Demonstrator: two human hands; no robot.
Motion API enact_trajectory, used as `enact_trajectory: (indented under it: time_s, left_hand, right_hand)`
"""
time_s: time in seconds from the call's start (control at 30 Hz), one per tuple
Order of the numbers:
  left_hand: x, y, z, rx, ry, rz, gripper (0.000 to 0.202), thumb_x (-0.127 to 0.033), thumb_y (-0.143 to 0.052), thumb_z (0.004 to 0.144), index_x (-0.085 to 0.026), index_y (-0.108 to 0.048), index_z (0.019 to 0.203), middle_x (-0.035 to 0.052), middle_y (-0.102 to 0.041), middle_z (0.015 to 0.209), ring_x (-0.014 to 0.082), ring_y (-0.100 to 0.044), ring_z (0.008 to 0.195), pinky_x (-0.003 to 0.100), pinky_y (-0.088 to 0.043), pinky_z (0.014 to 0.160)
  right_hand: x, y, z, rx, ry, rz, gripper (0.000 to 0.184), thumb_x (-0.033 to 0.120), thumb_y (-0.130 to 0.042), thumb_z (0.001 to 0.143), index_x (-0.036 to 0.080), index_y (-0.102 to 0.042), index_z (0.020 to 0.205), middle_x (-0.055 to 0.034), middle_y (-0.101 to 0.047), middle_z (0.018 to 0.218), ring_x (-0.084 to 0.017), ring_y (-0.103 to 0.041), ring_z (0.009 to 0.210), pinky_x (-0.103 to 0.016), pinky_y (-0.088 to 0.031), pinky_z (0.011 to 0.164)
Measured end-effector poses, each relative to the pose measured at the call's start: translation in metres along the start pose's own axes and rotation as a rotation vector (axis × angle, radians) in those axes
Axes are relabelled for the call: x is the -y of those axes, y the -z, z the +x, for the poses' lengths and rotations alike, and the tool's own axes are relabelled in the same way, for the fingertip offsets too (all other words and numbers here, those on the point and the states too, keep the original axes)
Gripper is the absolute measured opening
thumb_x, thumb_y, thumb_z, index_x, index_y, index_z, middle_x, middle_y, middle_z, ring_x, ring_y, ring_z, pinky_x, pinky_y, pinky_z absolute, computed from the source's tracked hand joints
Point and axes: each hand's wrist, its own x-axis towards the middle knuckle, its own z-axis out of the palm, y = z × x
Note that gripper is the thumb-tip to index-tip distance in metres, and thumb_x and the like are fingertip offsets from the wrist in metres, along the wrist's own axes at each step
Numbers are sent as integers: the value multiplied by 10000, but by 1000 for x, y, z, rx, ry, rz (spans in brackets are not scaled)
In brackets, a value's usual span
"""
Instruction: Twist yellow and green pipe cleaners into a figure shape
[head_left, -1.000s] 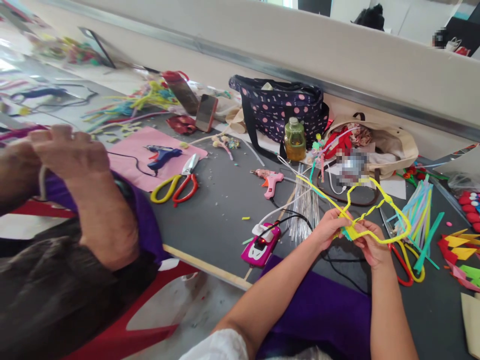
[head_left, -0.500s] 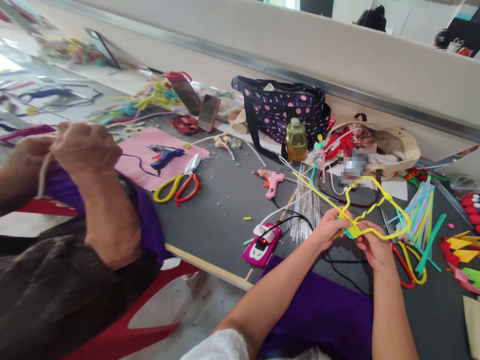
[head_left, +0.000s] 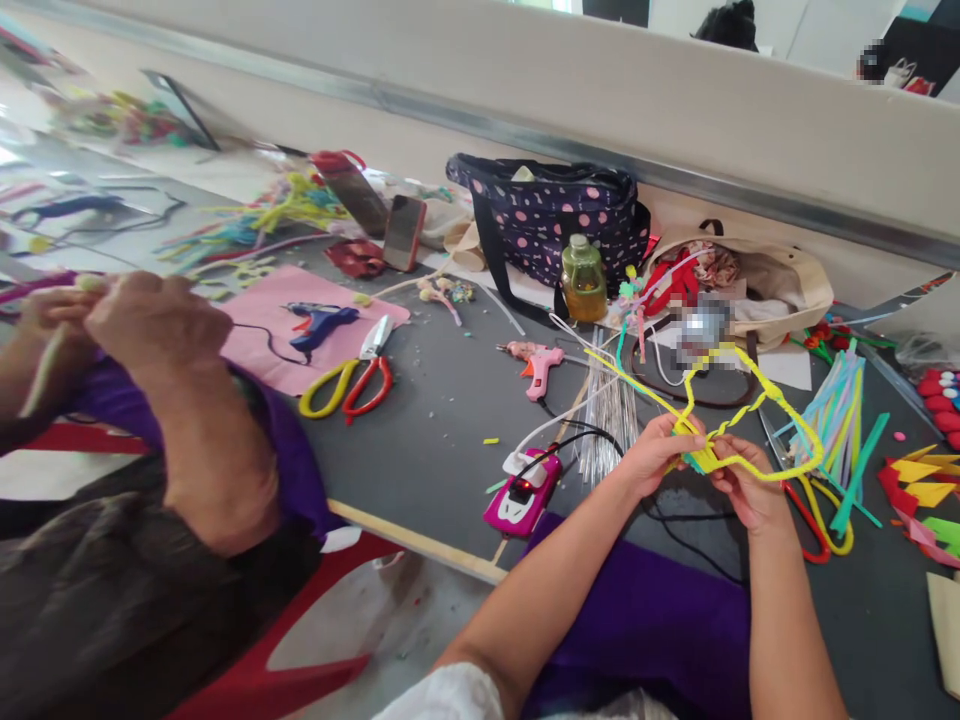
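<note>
Between my two hands is a yellow pipe cleaner shape (head_left: 806, 432), bent into a large open loop with twisted strands across it and a straight end sticking out to the upper left. A bit of green shows at its gathered base. My left hand (head_left: 664, 452) pinches that base from the left, thumb on top. Close beside it, my right hand (head_left: 746, 487) has its fingers closed on the base from the right. Red and yellow handled scissors (head_left: 814, 535) lie just right of my right hand. A bundle of pastel pipe cleaners (head_left: 836, 420) lies beyond them.
A pink glue gun (head_left: 536, 365), silvery wires (head_left: 600, 410) and a magenta power strip (head_left: 525, 495) with cords lie to the left. Behind stand a bottle (head_left: 583, 280) and a patterned bag (head_left: 540, 215). A co-worker's hands (head_left: 154, 325) work at far left, near other scissors (head_left: 360, 375).
The view has shifted slightly, so the table things sit a little further left. My hands keep their hold on the yellow pipe cleaner shape, with barely any movement. The co-worker's hands have moved slightly.
</note>
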Motion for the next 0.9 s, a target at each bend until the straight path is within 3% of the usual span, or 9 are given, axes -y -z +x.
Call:
enact_trajectory:
  time_s: [0.3, 0.63, 0.9]
  left_hand:
    - [2, 3, 0, -3, -3, 51, 198, -212, -770, 535, -138, -616, 634, -9, -543, 789, 64, -489, 594, 184, -312, 457]
    - [5, 5, 0, -53, 15, 94, 179, -194, -757, 500, -136, -633, 616, 31, -606, 896, 74, -498, 604, 180, -322, 458]
    - [10, 8, 2, -55, 11, 140, 146, -184, -744, 533, -143, -656, 643, 31, -600, 891, 71, -497, 595, 179, -300, 444]
  right_hand:
    - [1, 7, -1, 61, -1, -19, 248, 321, -854, 577, 171, -737, 736, 3, -590, 628, -46, -407, 490, -169, -226, 398]
    - [3, 4, -1, 128, -84, -4, 238, 317, -840, 587, 149, -704, 685, 39, -499, 571, -30, -346, 478, -178, -198, 411]
    - [-1, 5, 1, 187, -92, 26, 332, 405, -829, 614, 140, -633, 646, 47, -458, 576, -29, -312, 482, -175, -166, 402]
